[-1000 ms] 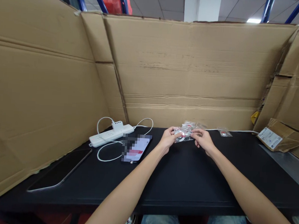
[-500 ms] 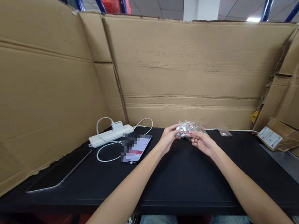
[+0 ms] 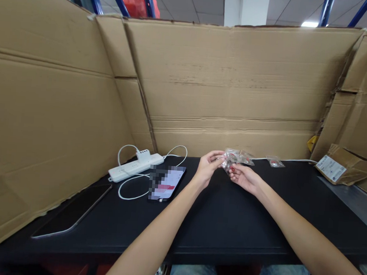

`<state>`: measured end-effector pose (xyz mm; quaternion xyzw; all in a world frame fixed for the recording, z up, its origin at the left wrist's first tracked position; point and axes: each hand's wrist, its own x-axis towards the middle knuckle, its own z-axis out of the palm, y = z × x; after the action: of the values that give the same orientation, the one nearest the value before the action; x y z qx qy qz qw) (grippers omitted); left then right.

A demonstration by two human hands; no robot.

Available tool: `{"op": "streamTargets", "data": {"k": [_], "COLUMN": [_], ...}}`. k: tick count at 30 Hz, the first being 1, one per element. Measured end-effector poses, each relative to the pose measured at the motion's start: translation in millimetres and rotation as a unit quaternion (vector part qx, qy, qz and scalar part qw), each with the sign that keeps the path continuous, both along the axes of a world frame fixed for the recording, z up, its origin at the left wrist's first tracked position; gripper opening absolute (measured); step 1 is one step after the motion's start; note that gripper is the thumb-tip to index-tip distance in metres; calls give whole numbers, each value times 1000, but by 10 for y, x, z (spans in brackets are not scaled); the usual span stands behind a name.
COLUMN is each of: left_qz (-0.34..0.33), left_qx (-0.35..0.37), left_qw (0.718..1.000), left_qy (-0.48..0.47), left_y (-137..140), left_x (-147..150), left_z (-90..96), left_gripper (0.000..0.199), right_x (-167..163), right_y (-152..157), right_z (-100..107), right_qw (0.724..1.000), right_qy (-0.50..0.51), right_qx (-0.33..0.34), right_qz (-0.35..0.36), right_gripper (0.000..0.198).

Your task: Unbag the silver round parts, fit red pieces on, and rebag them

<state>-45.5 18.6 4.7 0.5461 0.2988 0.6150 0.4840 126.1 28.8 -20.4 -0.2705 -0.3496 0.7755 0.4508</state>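
Over the black table (image 3: 227, 224), my left hand (image 3: 207, 167) is closed, its thumb and fingers pinching a small clear plastic packet (image 3: 227, 164) with something shiny inside. My right hand (image 3: 245, 178) is closed too, its fingertips on the packet's right side, where a bit of red shows. What exactly lies inside is too small and glossy to make out. Just behind the hands are several similar clear packets (image 3: 244, 157) with red marks, partly hidden by the held one. Farther right, a single clear packet (image 3: 275, 162) lies apart near the back wall.
Cardboard walls (image 3: 237, 87) enclose the back and sides. On the left are a white power strip (image 3: 136, 167) with cables, a phone (image 3: 167, 184) and a dark flat panel (image 3: 73, 211). An open brown carton (image 3: 346, 165) stands at the right beside a grey sheet (image 3: 351, 203).
The round silvery face seen in my left hand is now mostly covered by fingers and crinkled plastic. My right hand has shifted slightly left and down, its fingertips at the red bit.
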Motion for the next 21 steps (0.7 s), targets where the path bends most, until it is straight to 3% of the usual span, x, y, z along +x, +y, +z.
{"op": "streamTargets", "data": {"k": [5, 13, 21], "left_qz": [-10, -8, 33], "left_qx": [-14, -67, -81], "left_qw": [1000, 995, 995], "left_qy": [21, 79, 41], "left_y": [-20, 18, -6], "left_x": [9, 0, -10], "left_z": [-4, -70, -11], "left_gripper": [39, 40, 26], "right_x": [3, -21, -43], "right_y": [6, -13, -104], "right_z": [-34, -15, 50], "right_qw": [999, 995, 991], "right_qy": [2, -42, -102], "right_qx": [37, 43, 70], "right_qz": [-17, -80, -56], "right_gripper": [13, 19, 30]}}
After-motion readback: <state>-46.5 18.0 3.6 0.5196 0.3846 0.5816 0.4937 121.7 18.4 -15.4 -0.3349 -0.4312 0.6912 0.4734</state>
